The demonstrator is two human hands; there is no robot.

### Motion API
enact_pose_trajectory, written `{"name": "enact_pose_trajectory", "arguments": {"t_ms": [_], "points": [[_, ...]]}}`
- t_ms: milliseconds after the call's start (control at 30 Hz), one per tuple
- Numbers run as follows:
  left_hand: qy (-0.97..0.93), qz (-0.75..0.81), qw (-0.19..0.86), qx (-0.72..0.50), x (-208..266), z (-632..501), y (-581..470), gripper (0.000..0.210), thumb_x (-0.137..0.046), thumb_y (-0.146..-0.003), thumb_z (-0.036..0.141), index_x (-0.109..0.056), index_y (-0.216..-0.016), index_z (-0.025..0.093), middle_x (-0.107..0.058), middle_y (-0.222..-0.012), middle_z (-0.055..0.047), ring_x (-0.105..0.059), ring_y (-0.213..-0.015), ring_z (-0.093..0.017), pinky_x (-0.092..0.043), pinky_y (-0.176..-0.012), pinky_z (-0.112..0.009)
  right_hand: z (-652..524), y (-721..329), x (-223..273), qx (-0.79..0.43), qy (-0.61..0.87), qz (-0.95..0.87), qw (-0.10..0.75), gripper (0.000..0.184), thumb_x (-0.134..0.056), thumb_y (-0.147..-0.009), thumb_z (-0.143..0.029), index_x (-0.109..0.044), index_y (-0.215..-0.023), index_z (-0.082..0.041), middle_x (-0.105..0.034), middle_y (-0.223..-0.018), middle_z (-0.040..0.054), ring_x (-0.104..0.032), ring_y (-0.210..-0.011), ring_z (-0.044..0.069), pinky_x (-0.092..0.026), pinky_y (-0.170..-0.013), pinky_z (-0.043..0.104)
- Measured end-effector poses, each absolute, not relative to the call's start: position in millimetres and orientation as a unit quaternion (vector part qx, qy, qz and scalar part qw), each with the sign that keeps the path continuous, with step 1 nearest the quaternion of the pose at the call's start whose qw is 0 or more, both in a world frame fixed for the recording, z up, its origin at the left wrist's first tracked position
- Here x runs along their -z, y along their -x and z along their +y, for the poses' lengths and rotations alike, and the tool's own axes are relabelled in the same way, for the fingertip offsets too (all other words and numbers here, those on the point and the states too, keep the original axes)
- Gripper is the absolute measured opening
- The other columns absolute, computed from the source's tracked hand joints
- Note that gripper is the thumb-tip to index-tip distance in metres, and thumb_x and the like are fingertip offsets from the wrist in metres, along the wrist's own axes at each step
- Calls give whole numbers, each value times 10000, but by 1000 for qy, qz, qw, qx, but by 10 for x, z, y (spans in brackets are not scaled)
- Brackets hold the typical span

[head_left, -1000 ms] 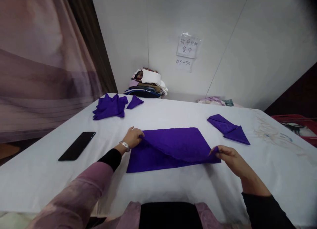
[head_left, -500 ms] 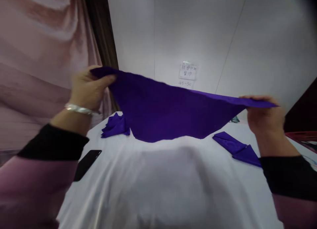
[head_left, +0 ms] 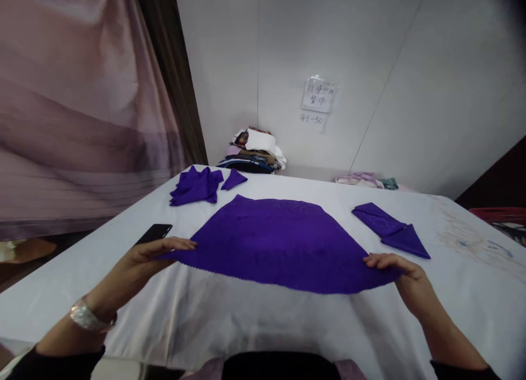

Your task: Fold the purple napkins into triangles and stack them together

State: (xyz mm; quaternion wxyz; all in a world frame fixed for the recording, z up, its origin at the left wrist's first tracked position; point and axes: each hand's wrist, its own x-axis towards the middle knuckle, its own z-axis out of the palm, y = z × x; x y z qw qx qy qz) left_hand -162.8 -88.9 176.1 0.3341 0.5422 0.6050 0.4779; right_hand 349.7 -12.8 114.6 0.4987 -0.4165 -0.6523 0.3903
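Observation:
A purple cloth napkin is stretched out between my two hands, low over the white-covered table. My left hand pinches its near left corner between thumb and fingers; a silver bracelet circles that wrist. My right hand grips the near right corner, fingers on top and thumb hidden beneath. The napkin's far edge appears to lie on the tabletop, while the near edge sags between my hands.
A pile of purple cloths and a small purple folded piece lie back left. Folded purple napkins rest at the right. A black phone is beside my left hand. Stacked clothes stand behind the white tablecloth.
Both hands have come down and nearer, lowering the raised napkin toward the table with its corners still held. The small purple piece and the clothes stack behind it now show.

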Motion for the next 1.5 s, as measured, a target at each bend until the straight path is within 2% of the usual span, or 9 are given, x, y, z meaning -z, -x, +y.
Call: {"name": "enact_pose_trajectory", "arguments": {"t_ms": [133,300,433,600,800,933,1200,1300,1500], "points": [[-520,633,413,-398,-1436,-1049,1653,191,-712,-537,407,-731,-714,338,-714,-884,-31,-616,-951,-299,-442,-913,-422,-355,-3532,-928,-421,472,-652,418,402,-632,-647,-630,-673,-700,-234,-694,-827,101,-620,-910,309,-444,-895,446],[-504,638,439,-382,-1297,-1047,1627,196,-716,-558,422,-731,-725,321,-707,-775,-36,-630,-784,-269,-501,-770,-386,-422,-3583,-885,-475,482,-637,370,384,-644,-666,-586,-686,-783,-223,-689,-890,107,-624,-869,299,-502,-752,394],[-462,643,454,-409,-1245,-783,1562,251,-758,-516,418,-732,-711,261,-709,-746,-53,-627,-736,-239,-503,-732,-337,-175,-3498,-826,-475,515,-598,390,286,-712,-657,-443,-688,-808,-201,-690,-876,82,-615,-857,256,-479,-785,364],[-398,653,463,-449,-989,-227,1556,325,-791,-453,375,-719,-712,193,-712,-721,-59,-632,-674,-195,-509,-643,-283,377,-3270,-667,-527,525,-498,446,309,-759,-562,-339,-661,-792,-158,-660,-712,21,-584,-660,169,-470,-634,305],[-435,709,380,-406,-632,425,1654,229,-746,-461,351,-684,-604,184,-681,-603,-33,-612,-590,-181,-481,-570,-263,966,-3054,-467,-496,568,-489,438,266,-698,-526,-281,-616,-738,-143,-601,-573,-25,-523,-506,118,-403,-497,242],[-452,738,332,-377,-559,667,1655,145,-714,-494,324,-647,-532,202,-647,-533,-5,-597,-588,-187,-454,-544,-253,1196,-3011,-318,-448,597,-518,418,235,-615,-532,-260,-607,-741,-153,-615,-596,-17,-546,-533,131,-414,-508,247],[-491,790,231,-286,-432,870,1608,205,-545,-698,363,-650,-676,189,-664,-648,-9,-607,-680,-184,-430,-603,-248,1319,-3088,-108,-370,634,-560,384,255,-562,-571,-243,-616,-806,-161,-563,-531,-42,-521,-494,133,-395,-485,239],[-504,804,193,-251,-377,899,1597,230,-522,-724,377,-652,-720,187,-679,-729,-34,-607,-744,-196,-418,-648,-259,1338,-3095,-57,-334,646,-584,362,272,-541,-605,-238,-627,-854,-171,-612,-598,-15,-566,-553,152,-427,-527,250],[-510,825,141,-200,-309,892,1592,305,-454,-770,428,-649,-804,196,-682,-828,-68,-604,-797,-228,-404,-644,-283,1377,-3094,-11,-257,673,-606,336,298,-536,-633,-225,-649,-902,-166,-675,-810,54,-620,-780,199,-454,-733,303]]}}
